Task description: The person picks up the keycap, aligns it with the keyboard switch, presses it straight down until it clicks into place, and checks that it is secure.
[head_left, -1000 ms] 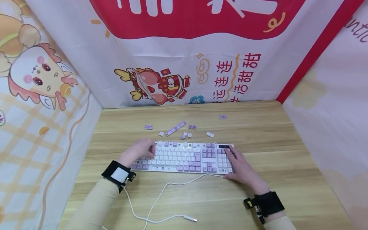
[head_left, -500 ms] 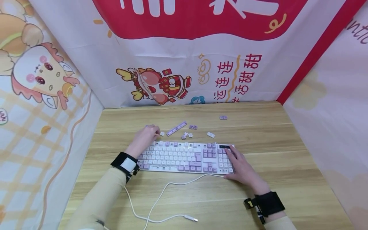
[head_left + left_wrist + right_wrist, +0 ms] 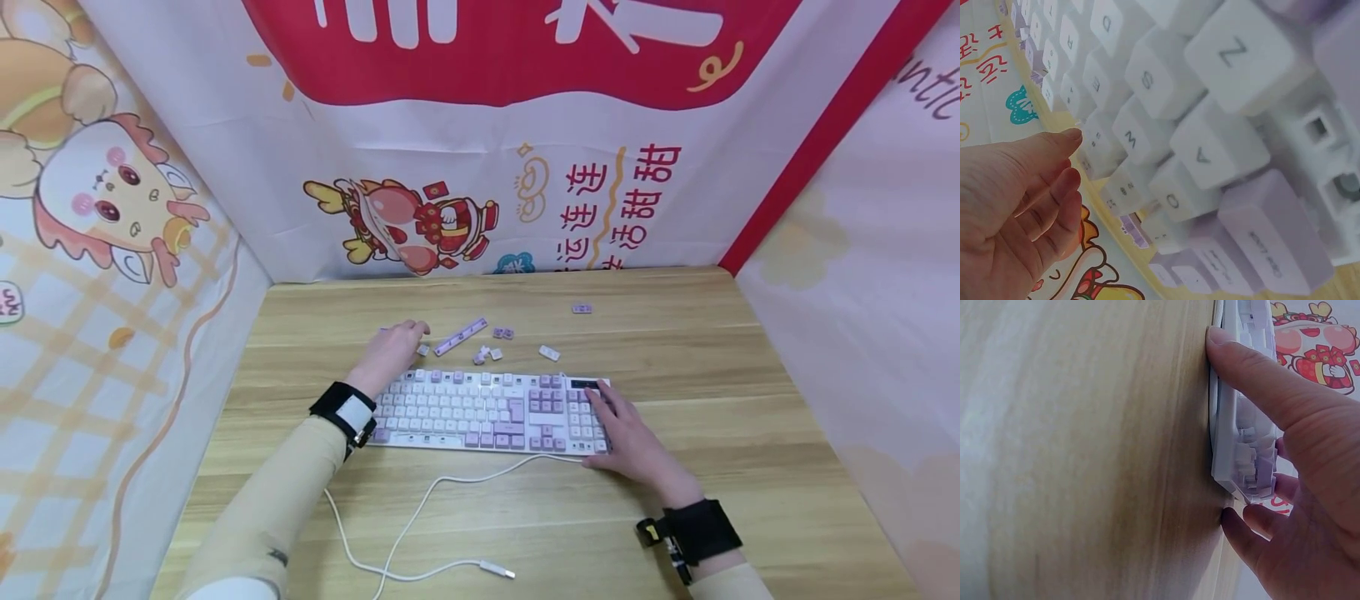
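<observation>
A white and purple keyboard (image 3: 450, 408) lies across the table, with bare key switches (image 3: 1319, 128) beside the Z key in the left wrist view. My left hand (image 3: 392, 352) hovers past its back left edge, its fingertips close to a loose white keycap (image 3: 423, 351); nothing shows between thumb and fingers. A purple keycap piece is mostly hidden behind that hand. At the keyboard's right end my right hand (image 3: 630, 437) holds on, thumb (image 3: 1254, 359) against the front edge and fingers spread over the number pad and side.
Behind the keyboard lie a long purple spacebar-like keycap (image 3: 461, 337), purple keycaps (image 3: 503, 333), small white keycaps (image 3: 496, 354), a wider white keycap (image 3: 550, 353) and a purple piece (image 3: 582, 309). A white USB cable (image 3: 435, 487) curls in front. Printed cloth walls (image 3: 450, 133) border the table.
My left hand has moved from the keyboard's left keys up and rightward to the loose keycaps behind it, and its fingers have spread. The right hand and keyboard have stayed in place.
</observation>
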Action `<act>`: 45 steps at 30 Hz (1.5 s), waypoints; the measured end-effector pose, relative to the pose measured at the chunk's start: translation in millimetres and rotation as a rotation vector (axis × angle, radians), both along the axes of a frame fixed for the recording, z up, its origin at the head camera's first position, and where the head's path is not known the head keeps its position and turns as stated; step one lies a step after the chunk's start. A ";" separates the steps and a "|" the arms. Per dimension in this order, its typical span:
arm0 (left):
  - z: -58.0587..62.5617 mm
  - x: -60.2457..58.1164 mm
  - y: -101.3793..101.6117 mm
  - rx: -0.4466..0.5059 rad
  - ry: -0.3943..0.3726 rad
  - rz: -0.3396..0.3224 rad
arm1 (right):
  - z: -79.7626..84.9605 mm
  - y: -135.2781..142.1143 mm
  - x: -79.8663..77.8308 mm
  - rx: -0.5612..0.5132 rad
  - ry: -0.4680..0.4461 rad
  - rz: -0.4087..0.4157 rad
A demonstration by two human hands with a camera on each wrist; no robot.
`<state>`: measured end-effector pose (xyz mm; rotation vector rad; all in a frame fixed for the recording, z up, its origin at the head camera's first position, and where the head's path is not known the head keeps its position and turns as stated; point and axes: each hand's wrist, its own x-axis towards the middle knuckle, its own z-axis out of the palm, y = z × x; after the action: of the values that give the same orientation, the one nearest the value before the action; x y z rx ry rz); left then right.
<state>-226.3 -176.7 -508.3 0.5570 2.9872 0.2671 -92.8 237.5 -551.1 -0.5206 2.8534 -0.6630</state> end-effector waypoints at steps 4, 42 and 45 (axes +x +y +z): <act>-6.0 -2.5 2.1 0.033 -0.045 -0.010 | 0.4 -0.6 -0.3 -0.002 0.005 0.000; 1.5 5.4 -22.5 0.364 -0.171 0.048 | 2.7 -0.6 0.7 -0.004 -0.015 0.004; 3.4 6.4 -21.7 0.376 -0.171 0.055 | 1.9 -0.6 0.7 -0.005 -0.015 0.003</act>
<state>-219.9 -198.3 -504.8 0.4537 2.7991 0.8460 -92.1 236.9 -549.1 -0.5181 2.8374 -0.6702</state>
